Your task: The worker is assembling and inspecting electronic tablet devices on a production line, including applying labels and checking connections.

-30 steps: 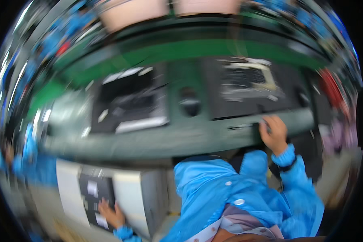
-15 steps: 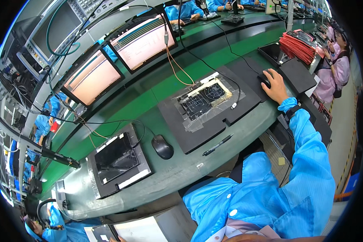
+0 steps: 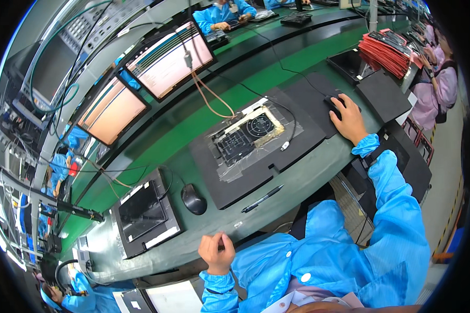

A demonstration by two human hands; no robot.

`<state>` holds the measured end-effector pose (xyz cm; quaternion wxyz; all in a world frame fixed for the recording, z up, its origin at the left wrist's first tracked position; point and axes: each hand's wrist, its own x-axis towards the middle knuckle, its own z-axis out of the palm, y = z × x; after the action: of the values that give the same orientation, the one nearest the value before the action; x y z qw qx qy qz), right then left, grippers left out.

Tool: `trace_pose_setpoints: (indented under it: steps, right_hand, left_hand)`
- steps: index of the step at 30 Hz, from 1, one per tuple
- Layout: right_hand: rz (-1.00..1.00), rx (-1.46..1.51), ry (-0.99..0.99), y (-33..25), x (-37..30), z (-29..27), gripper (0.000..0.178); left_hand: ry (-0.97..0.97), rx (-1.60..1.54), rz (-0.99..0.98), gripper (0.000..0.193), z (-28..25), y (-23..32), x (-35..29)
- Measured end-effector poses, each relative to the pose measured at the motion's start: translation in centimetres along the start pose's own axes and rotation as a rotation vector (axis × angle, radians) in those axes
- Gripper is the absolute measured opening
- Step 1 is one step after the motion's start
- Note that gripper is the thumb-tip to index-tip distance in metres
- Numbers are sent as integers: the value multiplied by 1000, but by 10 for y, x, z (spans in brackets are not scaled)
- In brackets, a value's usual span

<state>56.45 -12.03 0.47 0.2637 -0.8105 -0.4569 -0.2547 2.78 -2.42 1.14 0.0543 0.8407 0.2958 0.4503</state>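
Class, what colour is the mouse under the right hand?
The mouse is black, shown best in the head view, partly under the right hand.

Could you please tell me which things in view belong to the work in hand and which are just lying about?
Apparently in use:
mouse under the right hand
lit monitors

Apparently lying about:
black pen
untouched second mouse
red stack

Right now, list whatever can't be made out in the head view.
All in the head view:
Right mouse: largely hidden under the right hand.
Left hand: its curled fingers hide the palm, so I can't tell whether it holds anything.
Monitors: text too small to read.
White box: cut off by the lower edge.
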Motion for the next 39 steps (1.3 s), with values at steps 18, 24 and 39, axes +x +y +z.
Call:
trace_pose_setpoints:
  steps: [18, 24, 39]
  right_hand:
    - [411, -367, -362, 159, 104, -11, 89]
    - [269, -422, -256, 169, 91, 18, 79]
    - [-297, -146, 413, 125, 134, -77, 22]
  left_hand:
    - [-150, 25, -41, 6, 31, 0, 21]
    - [-138, 23, -56, 8, 35, 3, 21]
    - [-121, -135, -130, 11, 26, 27, 31]
